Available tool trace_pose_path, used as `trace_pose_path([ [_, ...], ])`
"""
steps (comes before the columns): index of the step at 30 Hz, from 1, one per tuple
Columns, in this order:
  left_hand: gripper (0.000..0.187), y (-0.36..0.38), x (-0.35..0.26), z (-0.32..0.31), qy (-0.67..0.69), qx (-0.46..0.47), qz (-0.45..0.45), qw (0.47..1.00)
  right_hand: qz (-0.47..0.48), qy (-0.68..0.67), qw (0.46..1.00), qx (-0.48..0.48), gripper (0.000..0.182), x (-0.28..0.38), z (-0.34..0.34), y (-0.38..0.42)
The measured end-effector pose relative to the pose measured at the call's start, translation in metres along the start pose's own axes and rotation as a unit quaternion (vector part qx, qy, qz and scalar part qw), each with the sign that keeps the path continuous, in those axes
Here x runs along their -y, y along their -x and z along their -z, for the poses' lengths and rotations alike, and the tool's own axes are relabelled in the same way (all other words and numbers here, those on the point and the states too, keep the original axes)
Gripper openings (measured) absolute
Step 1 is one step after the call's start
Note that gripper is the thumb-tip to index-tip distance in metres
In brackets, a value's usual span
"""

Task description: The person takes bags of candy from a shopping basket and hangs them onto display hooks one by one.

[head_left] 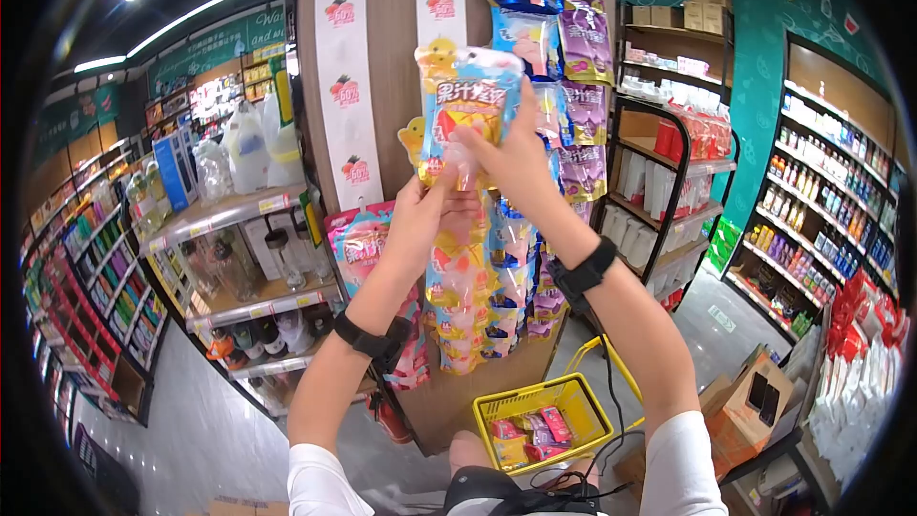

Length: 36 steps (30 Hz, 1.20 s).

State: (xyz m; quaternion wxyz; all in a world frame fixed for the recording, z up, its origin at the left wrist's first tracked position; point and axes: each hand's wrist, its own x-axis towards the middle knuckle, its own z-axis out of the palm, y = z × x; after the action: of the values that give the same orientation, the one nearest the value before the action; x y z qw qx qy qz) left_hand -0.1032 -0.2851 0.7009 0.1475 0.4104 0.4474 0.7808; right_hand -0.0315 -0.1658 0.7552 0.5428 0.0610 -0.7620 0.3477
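Both hands are raised at a hanging display, at a candy pouch [468, 110] in blue and yellow with a fruit picture. My right hand [511, 148] grips the pouch at its right side, thumb across the front. Lower down, my left hand [435, 210] has its fingers bent at the pouch's bottom edge; what its fingertips hold is partly hidden. Just below the hands hangs a column of yellow pouches [458, 287]. Blue pouches [525, 29] and purple pouches [585, 100] hang to the right, and pink pouches [361, 244] to the left.
A yellow basket [597, 435] with several colourful packs stands on the floor below. Left is a shelf [224, 220] with bottles and bags. A black-framed rack [673, 182] stands right, with a cardboard box [750, 416] lower down. A black cable hangs beside the basket.
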Motion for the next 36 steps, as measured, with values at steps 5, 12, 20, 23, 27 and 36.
trace_pose_path([
  [5, 0.034, -0.008, -0.002, 0.002, 0.004, -0.014, -0.005, 1.000, 0.020, 0.099, 0.995, 0.027, 0.073, -0.003, -0.010, -0.011],
  [12, 0.032, -0.032, -0.005, 0.002, 0.029, -0.029, -0.025, 0.999, 0.085, 0.157, 0.984, -0.010, 0.054, -0.011, -0.023, -0.028],
  [20, 0.038, -0.047, -0.005, 0.008, 0.021, -0.016, -0.049, 0.998, 0.090, 0.176, 0.980, 0.009, 0.053, -0.017, -0.023, -0.046],
  [23, 0.030, -0.047, -0.007, 0.008, 0.034, -0.011, -0.038, 0.999, 0.079, 0.172, 0.982, 0.012, 0.053, -0.018, -0.022, -0.049],
  [27, 0.031, -0.045, -0.008, 0.006, 0.031, -0.020, -0.028, 0.999, 0.074, 0.176, 0.982, 0.019, 0.052, -0.021, -0.021, -0.050],
  [36, 0.034, -0.042, -0.001, 0.007, 0.028, -0.033, -0.029, 0.999, 0.069, 0.146, 0.986, 0.034, 0.051, -0.025, -0.021, -0.047],
])
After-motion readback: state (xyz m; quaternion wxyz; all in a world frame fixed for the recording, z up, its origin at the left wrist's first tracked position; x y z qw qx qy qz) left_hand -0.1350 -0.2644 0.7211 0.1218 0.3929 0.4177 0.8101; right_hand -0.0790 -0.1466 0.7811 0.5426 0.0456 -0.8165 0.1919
